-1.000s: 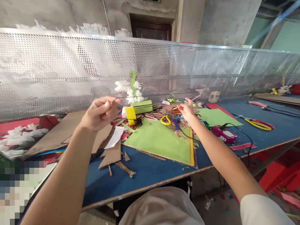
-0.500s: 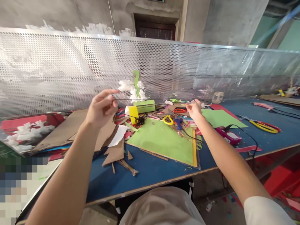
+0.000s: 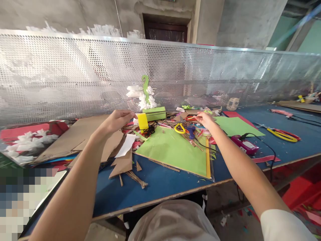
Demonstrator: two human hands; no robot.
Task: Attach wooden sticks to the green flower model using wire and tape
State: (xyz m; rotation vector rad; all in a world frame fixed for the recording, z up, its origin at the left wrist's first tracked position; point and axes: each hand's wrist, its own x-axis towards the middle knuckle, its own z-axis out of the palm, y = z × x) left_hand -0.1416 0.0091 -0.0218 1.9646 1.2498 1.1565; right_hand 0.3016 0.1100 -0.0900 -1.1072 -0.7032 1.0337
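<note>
My left hand (image 3: 119,120) is closed, its fingertips pressed together just left of a yellow card piece (image 3: 143,123). Whatever is in them, if anything, is too small to make out. My right hand (image 3: 206,120) makes a pinch over the scraps at the back of the table; its fingertip contents are also unclear. Between the hands lies a green box (image 3: 154,114), with a curled green strip (image 3: 145,87) and white ruffled paper (image 3: 144,102) standing behind it. A tangle of black cord (image 3: 149,130) sits beside the yellow piece.
A green sheet (image 3: 175,150) lies in front, with yellow-handled scissors (image 3: 179,128) and a blue glue gun (image 3: 191,132) at its back edge. Cardboard (image 3: 72,137) covers the left. A purple box (image 3: 245,145), pliers (image 3: 281,134) and a jar (image 3: 232,104) are on the right.
My left hand has lowered and turned, its fingers coming together near the yellow piece. My right hand has dipped slightly and moved a little left.
</note>
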